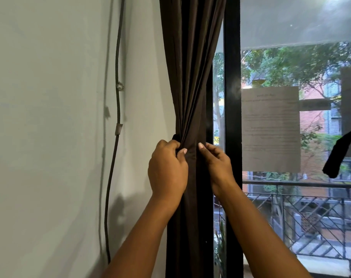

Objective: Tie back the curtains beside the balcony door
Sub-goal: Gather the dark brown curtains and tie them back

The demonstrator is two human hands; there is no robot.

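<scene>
- The dark brown curtain (190, 87) hangs gathered between the pale wall (60, 137) on the left and the black door frame (232, 97) on the right.
- The left hand (167, 169) grips the gathered folds at the pinched waist, fingers curled round the fabric.
- The right hand (216, 163) touches the curtain's right edge, thumb and forefinger pinching the cloth.
- A dark cable (117, 109) runs down the wall, left of the curtain.
- A paper sheet (270, 129) is stuck on the glass, right.

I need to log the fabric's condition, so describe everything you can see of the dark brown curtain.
The dark brown curtain is matte, pleated cloth, hanging between the pale wall and the black door frame. It is gathered narrow at mid-height, where the left hand grips its folds and the right hand pinches its other edge.
</scene>
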